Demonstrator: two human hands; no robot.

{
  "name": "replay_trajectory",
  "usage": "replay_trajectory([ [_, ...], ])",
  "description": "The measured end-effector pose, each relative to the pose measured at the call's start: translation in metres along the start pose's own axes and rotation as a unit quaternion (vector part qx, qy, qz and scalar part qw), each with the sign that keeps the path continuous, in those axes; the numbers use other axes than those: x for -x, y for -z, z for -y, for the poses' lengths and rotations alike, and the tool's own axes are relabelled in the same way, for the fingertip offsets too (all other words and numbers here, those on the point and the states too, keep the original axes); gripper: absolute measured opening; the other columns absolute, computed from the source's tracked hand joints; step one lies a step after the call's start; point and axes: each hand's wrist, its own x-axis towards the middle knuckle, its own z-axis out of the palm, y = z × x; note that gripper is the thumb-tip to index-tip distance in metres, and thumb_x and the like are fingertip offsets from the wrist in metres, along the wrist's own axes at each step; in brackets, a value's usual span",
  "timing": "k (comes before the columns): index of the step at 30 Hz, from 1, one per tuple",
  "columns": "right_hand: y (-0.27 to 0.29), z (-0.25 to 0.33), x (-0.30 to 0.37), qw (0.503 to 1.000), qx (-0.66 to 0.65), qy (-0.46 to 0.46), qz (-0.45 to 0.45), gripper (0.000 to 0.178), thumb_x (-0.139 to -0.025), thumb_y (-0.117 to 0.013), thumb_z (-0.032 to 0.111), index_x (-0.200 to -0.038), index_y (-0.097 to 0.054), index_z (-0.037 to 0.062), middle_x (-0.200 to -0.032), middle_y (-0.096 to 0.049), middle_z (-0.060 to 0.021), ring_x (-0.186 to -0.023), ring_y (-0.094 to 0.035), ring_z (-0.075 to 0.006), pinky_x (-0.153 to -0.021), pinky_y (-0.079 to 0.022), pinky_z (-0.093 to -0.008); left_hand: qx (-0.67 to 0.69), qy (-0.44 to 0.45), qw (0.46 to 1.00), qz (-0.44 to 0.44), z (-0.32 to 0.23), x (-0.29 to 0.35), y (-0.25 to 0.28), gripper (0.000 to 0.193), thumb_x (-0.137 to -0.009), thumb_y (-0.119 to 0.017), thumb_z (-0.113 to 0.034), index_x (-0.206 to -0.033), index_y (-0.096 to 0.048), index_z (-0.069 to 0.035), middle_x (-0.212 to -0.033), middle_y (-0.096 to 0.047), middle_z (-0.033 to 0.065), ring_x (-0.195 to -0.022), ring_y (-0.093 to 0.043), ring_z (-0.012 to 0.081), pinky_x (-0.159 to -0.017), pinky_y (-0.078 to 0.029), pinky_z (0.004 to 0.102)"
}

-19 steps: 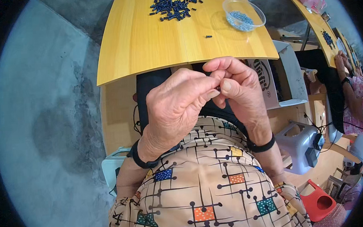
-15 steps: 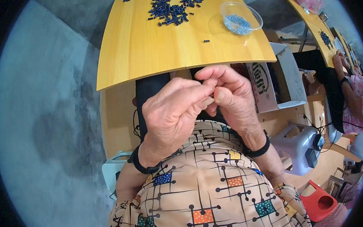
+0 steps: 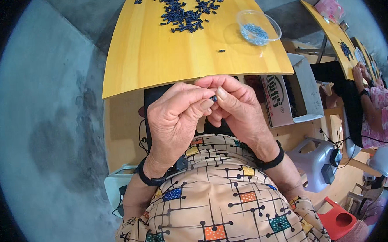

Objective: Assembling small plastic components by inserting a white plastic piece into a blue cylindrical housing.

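My left hand (image 3: pixel 174 117) and my right hand (image 3: pixel 239 105) meet in front of my body, just short of the table's near edge. Both pinch a small dark cylindrical piece (image 3: pixel 213 98) between thumb and fingertips; its details are mostly hidden. On the table (image 3: pixel 155 57) lies a ring-shaped heap of small dark blue cylindrical pieces (image 3: pixel 189 21). One single piece (image 3: pixel 222 50) rests apart from it. At the table's right stands a round transparent tub (image 3: pixel 270 23) with many tiny light-blue shiny parts (image 3: pixel 254 33) in it.
Under the table's right side is an open cardboard box (image 3: pixel 304 89). A grey plastic stool (image 3: pixel 308 159), a red stool (image 3: pixel 337 221) and cables stand or hang to the right. Another person's arm (image 3: pixel 368 101) rests at a second table (image 3: pixel 330 37). A grey wall (image 3: pixel 49 128) bounds the left.
Both hands have shifted slightly left, and the thumbs have moved so that the small dark piece now shows between the fingertips. The view has tilted a little, placing the table lower.
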Motion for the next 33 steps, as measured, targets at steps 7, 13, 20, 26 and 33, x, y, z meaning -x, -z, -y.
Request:
replay_trajectory([
  [7,-0.004,-0.003,-0.002,0.957,0.257,0.128,-0.038,0.022,-0.092,-0.052,0.014,-0.108,-0.058,0.0000,-0.068,-0.054,0.0025,-0.056,-0.046,-0.0020,-0.048,-0.038,-0.0164,-0.024,0.008,0.999,-0.022,0.010,0.001,0.000,0.009,-0.081,-0.062,0.001,-0.090,-0.065,0.002,-0.077,-0.061,0.0062,-0.065,-0.059,0.0110,-0.057,-0.048,0.0213],
  [13,0.016,0.020,-0.029,0.937,0.339,0.067,-0.061,0.017,-0.088,-0.057,0.013,-0.099,-0.064,0.0018,-0.072,-0.059,0.0008,-0.056,-0.049,-0.0040,-0.050,-0.041,-0.0179,0.022,0.102,0.994,-0.022,0.012,-0.006,0.005,0.009,-0.081,-0.063,-0.002,-0.090,-0.066,0.001,-0.077,-0.061,0.0044,-0.064,-0.059,0.0087,-0.057,-0.047,0.0192],
  [20,0.099,0.015,-0.096,0.658,0.707,0.234,-0.113,0.010,-0.074,-0.064,0.007,-0.083,-0.066,0.0026,-0.077,-0.059,-0.0159,-0.072,-0.060,-0.0311,-0.066,-0.048,-0.0378,0.082,0.137,0.987,-0.013,0.015,-0.004,0.016,0.010,-0.083,-0.063,-0.005,-0.091,-0.066,0.000,-0.077,-0.061,0.0032,-0.064,-0.059,0.0077,-0.059,-0.048,0.0181],
  [26,0.115,0.001,-0.120,0.610,0.764,0.194,-0.082,0.008,-0.073,-0.063,0.011,-0.076,-0.063,0.0032,-0.077,-0.059,-0.0159,-0.073,-0.059,-0.0344,-0.066,-0.048,-0.0409,0.085,0.137,0.987,-0.021,0.019,0.000,0.022,0.010,-0.083,-0.062,-0.005,-0.092,-0.066,0.000,-0.078,-0.061,0.0038,-0.065,-0.060,0.0077,-0.060,-0.048,0.0179],
  [33,0.105,0.011,-0.112,0.780,0.607,0.105,-0.110,0.014,-0.082,-0.059,0.016,-0.083,-0.062,0.0023,-0.069,-0.057,-0.0062,-0.061,-0.055,-0.0196,-0.053,-0.043,-0.0298,0.088,0.121,0.988,-0.032,0.015,0.001,0.029,0.013,-0.083,-0.062,-0.007,-0.092,-0.065,0.003,-0.081,-0.064,0.0101,-0.069,-0.062,0.0131,-0.063,-0.051,0.0234],
])
